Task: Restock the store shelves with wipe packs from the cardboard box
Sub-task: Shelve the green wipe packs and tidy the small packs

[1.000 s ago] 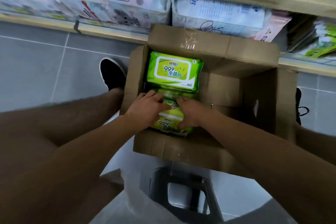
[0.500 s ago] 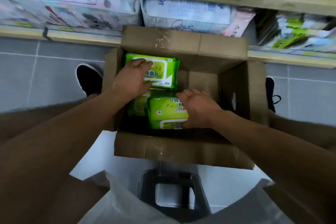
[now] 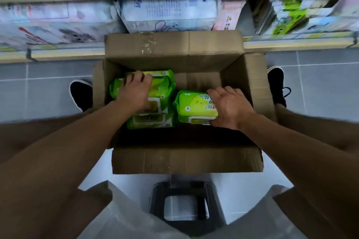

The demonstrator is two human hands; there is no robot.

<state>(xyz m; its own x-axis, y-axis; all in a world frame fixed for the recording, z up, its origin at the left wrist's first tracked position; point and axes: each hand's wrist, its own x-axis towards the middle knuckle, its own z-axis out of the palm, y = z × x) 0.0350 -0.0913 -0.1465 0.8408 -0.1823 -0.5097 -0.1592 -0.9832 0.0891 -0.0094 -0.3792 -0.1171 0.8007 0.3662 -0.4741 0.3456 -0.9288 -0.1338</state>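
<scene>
A single green wipe pack (image 3: pixel 195 107) lies at the middle of the frame inside the open cardboard box (image 3: pixel 186 159), on the box's right half, apart from the other packs. Its long axis runs roughly top to bottom of the frame, tilted slightly, with its white lid label toward the lower edge. The right hand (image 3: pixel 231 108) grips it from the right end: the fingers curl over the pack's upper right edge and the thumb presses the lower edge near the label, so the pack sits to the left of the palm and directly under the fingertips.

To its left, a stack of green wipe packs (image 3: pixel 155 101) fills the left half of the box, at least three deep as far as the view shows. The left hand (image 3: pixel 134 94) rests on the top pack, fingers bent over its far edge toward the top of the frame; whether the thumb has hooked beneath cannot be told. Each hand is nearer its own pack, and the lift would likely go straight up and out.

Both forearms come in from the lower corners, converging on the box. The box stands on grey floor tiles against a low wooden shelf (image 3: pixel 291 44), whose rows hold blurred pale packages (image 3: pixel 167 13). Black shoes (image 3: pixel 80 94) flank the box, and a dark stool (image 3: pixel 184 205) shows at the lower middle.
</scene>
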